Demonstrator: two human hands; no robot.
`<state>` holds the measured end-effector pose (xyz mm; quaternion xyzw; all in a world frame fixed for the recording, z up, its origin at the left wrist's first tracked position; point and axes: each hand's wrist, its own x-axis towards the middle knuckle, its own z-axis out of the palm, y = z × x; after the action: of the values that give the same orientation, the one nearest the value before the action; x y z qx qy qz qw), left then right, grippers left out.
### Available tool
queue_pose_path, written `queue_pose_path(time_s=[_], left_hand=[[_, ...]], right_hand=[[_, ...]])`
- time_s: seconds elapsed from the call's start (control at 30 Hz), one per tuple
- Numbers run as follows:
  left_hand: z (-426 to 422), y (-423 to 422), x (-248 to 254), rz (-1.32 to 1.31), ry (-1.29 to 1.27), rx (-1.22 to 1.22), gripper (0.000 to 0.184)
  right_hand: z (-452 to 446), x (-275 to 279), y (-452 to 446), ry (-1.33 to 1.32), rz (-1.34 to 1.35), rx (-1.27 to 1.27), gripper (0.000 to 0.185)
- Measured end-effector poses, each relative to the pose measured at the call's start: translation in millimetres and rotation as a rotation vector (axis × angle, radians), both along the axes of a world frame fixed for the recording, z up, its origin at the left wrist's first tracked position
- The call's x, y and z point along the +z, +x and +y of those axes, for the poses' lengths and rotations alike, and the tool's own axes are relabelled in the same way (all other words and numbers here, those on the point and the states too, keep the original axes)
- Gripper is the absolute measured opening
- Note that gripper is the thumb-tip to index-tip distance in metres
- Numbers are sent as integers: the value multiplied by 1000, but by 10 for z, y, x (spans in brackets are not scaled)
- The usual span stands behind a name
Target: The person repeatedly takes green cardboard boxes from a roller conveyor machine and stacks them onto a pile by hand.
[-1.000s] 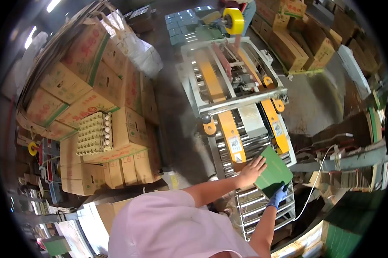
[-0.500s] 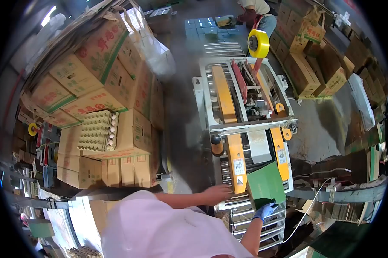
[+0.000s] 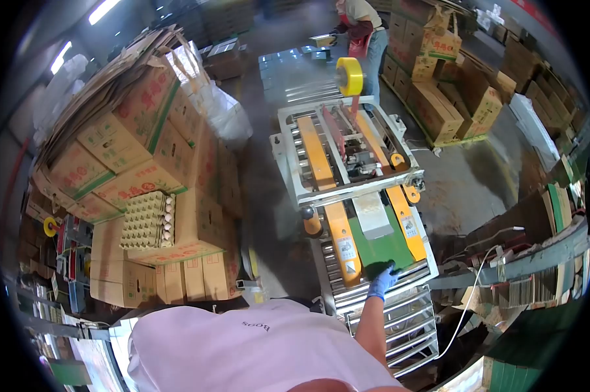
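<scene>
Box [image 3: 381, 249] between rails [image 3: 341, 242] of a taping machine [image 3: 360, 190], stacked cartons [image 3: 133, 140] left, egg tray [image 3: 143, 225] on them, person [image 3: 362, 18] beyond.

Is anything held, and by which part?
A grip can't be told: the gloved right hand touches the green box at its near end. Left hand unseen.

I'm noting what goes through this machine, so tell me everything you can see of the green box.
The green box looks like cardboard, with a flat top bearing no readable marking. It lies between two orange side rails on the roller conveyor, roughly in line with them. A pale machine plate hides part of its far end. The blue-gloved right hand touches its near end. Its contents cannot be seen.
</scene>
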<state>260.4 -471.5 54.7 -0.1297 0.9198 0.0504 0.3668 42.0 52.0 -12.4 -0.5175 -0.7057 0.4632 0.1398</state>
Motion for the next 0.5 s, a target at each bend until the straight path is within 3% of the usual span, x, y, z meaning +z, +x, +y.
queue_pose_path(time_s=[0.03,0.1,0.13,0.17,0.3,0.43,0.5], left_hand=[[-12,8,-81,-48,-2,25,34],[15,-42,-226,-117,-10,47,34],[45,-84,-284,-145,-11,47,34],[78,-146,-343,-168,-16,44,34],[247,-496,-576,-239,-28,-7,35],[572,-1078,-842,-316,-75,-155,36],[918,-1562,-861,-342,-74,-355,36]], right_hand=[[-36,-41,-6,-114,256,19,74],[46,-34,37,-380,425,183,72],[236,-354,90,-321,321,263,64],[325,-255,181,-509,263,255,54],[590,-547,823,-772,382,150,41],[693,-556,1740,-389,323,110,45],[951,-965,2312,-83,43,161,50]])
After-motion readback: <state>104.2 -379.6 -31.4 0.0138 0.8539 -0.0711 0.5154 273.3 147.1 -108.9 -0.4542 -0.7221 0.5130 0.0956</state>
